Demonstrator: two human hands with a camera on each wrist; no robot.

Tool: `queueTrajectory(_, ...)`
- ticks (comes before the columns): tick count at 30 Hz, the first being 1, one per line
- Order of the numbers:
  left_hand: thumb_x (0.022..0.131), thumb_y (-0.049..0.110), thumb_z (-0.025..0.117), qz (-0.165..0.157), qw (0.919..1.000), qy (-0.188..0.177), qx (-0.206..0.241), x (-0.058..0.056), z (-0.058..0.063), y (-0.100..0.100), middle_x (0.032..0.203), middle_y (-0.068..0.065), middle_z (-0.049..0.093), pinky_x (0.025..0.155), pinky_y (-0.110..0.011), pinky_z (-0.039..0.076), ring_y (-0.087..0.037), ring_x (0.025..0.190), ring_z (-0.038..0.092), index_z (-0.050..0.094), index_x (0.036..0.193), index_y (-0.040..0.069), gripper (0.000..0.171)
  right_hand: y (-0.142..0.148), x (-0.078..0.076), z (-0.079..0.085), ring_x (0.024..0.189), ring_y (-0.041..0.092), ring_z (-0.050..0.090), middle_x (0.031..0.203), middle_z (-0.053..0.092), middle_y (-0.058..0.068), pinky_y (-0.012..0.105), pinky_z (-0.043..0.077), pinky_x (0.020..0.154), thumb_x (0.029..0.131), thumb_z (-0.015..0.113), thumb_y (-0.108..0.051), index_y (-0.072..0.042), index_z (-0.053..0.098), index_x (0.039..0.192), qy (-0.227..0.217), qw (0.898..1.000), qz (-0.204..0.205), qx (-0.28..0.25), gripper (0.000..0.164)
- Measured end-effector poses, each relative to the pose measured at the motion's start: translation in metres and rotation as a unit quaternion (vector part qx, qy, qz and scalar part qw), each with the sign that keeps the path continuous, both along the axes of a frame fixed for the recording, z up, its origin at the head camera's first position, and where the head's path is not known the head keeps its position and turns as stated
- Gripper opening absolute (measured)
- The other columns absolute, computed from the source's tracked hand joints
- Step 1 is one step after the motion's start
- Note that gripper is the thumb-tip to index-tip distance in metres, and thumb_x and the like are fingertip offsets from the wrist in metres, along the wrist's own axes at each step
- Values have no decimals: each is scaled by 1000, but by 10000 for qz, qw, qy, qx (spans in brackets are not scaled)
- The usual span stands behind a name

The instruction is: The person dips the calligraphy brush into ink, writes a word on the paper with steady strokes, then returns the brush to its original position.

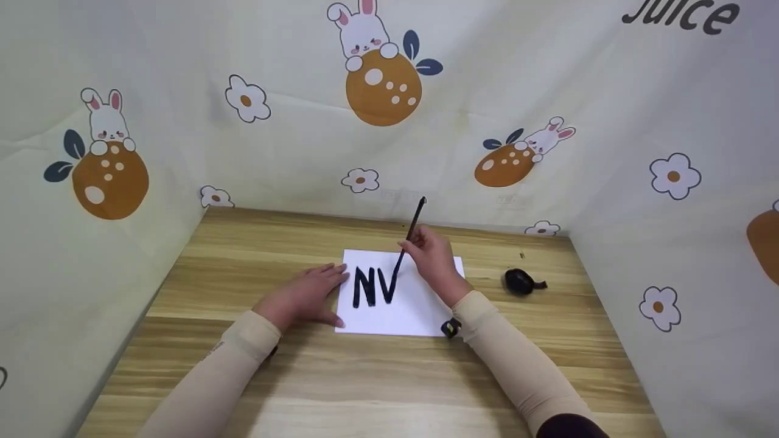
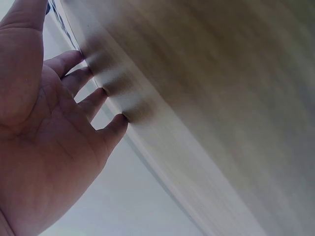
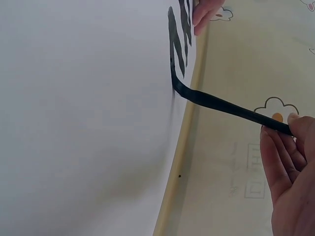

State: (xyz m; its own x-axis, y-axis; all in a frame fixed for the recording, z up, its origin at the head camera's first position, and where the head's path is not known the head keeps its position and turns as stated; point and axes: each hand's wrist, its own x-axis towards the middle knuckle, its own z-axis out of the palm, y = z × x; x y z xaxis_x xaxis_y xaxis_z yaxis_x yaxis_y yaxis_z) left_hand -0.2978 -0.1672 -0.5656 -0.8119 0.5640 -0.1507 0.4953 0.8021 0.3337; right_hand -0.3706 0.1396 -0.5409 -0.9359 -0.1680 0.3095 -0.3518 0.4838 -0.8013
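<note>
My right hand (image 1: 433, 258) pinches a slim dark paintbrush (image 1: 412, 228) partway along its handle. In the right wrist view the bent bristles (image 3: 178, 87) press on the white paper (image 3: 88, 98), at a stroke of wet-looking black paint. The paper (image 1: 420, 310) in the head view bears a bold black N and a V-shaped mark (image 1: 387, 287), the brush tip at the V's right arm. My left hand (image 1: 307, 295) rests with fingers spread at the paper's left edge. Its fingertips (image 2: 120, 120) touch down in the left wrist view.
A small round black dish (image 1: 519, 282) with a short handle stands on the wooden table (image 1: 377, 383), right of the paper. Printed fabric (image 1: 292, 140) with rabbits, oranges and flowers hangs around the table's back and sides. A dark wrist camera (image 1: 451, 328) overlaps the paper's lower right corner.
</note>
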Motion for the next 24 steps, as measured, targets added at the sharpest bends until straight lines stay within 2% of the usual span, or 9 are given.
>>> queueTrajectory(5, 86, 64, 89, -10, 10000, -3, -43, -1, -2, 0, 180, -16, 29, 132, -64, 24, -43, 166, 24, 37, 172, 3, 118, 0, -1, 0, 84, 16, 72, 89, 76, -2, 36, 62, 75, 101, 83, -12, -12, 71, 100, 111, 9999, -33, 36, 11)
queueTrajectory(16, 85, 59, 92, 30, 9999, -114, 114, -1, 0, -1, 179, -19, 31, 132, -66, 25, -46, 166, 24, 39, 170, 0, 116, 0, -8, -2, 82, 17, 70, 87, 75, -1, 38, 60, 74, 102, 83, -18, -11, 69, 96, 450, 9984, -157, 308, 16)
queueTrajectory(24, 85, 61, 92, 47, 9999, -98, 88, -1, -1, -1, 179, -19, 31, 132, -66, 24, -45, 166, 24, 39, 170, 1, 117, -1, -9, -2, 86, 17, 72, 90, 75, 0, 40, 62, 78, 103, 82, -20, -11, 70, 99, 409, 9984, -240, 309, 15)
